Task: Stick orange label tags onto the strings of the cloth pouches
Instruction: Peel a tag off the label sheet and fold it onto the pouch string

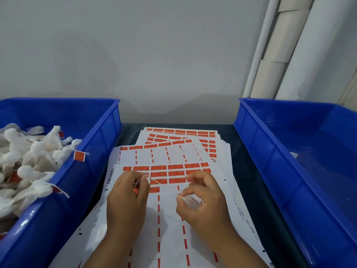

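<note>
Head view: two bare hands work over the label sheets, between two blue bins.

The left hand is pinched on thin white strings that stick out toward the far right; a small orange piece shows under its fingers, probably a tag, but the pouch itself I cannot see. The right hand pinches something pale and small at its fingertips; what it is I cannot tell. Both hands stay just above the label sheets, I think so that the next orange label is close to take. The left bin holds many cloth pouches, some with orange tags on their strings, so it seems the place for finished ones. The right bin looks almost bare.
</note>
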`<state>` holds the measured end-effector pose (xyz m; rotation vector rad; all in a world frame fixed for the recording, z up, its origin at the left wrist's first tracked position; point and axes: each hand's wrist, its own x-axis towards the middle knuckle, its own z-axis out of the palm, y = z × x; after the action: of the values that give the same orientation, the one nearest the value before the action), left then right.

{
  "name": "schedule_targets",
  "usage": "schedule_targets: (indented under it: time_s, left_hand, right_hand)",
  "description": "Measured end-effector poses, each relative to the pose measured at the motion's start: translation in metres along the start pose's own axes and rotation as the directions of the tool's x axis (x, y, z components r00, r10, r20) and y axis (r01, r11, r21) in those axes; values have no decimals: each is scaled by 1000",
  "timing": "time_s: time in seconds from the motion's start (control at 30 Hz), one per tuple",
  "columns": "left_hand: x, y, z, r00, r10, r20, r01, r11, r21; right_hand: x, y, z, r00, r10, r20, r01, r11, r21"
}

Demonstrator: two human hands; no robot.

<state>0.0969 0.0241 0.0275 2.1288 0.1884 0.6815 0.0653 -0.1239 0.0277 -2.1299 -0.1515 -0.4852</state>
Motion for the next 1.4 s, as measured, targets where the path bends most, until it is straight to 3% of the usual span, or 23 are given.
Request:
schedule_targets:
  time_s: [0.3, 0.43, 0.57, 0.8, 0.9, 0.97, 1.07, 1.13, 1.2, 1.27, 1.33, 1.4]
  left_hand:
    - [-2, 4, 2, 1000, -11, -23, 8, 994, -113]
    - [0, 3, -1, 993, -21, -117, -2, 982, -188]
    - [3, -1, -4, 980, -71, -183, 23, 967, -254]
    - [3, -1, -3, 974, -128, -187, 71, 956, -284]
    - [8, -3, -4, 970, -207, -130, 167, 949, -269]
    - [7, -4, -2, 976, -213, -41, 200, 956, -213]
    - [-3, 0, 6, 973, -156, 172, 170, 983, -73]
    - [-10, 3, 11, 942, -90, 323, 104, 994, -26]
    - [-15, 8, 13, 870, -1, 494, 7, 1000, -10]
    - [-20, 14, 14, 795, 61, 604, -64, 998, -17]
    - [-23, 17, 13, 773, 118, 624, -108, 993, -54]
    - [-24, 18, 11, 783, 185, 594, -158, 983, -97]
  right_hand:
    - [-2, 1, 0, 924, 144, 355, -212, 964, 162]
    - [0, 1, 0, 871, 178, 458, -210, 978, 19]
    - [0, -3, 1, 779, 162, 606, -209, 978, 9]
    - [4, -1, -5, 742, 231, 630, -349, 935, 67]
    - [6, -1, -11, 781, 265, 566, -495, 814, 302]
    - [10, 0, -15, 811, 315, 493, -560, 664, 496]
    - [15, 7, -18, 814, 406, 416, -563, 376, 736]
    - [18, 12, -19, 808, 478, 345, -522, 309, 795]
    - [19, 15, -16, 812, 515, 275, -513, 406, 756]
    - [17, 15, -12, 839, 509, 189, -508, 611, 608]
    - [13, 15, -8, 886, 432, 167, -462, 791, 402]
    - [10, 17, -3, 916, 344, 204, -388, 888, 247]
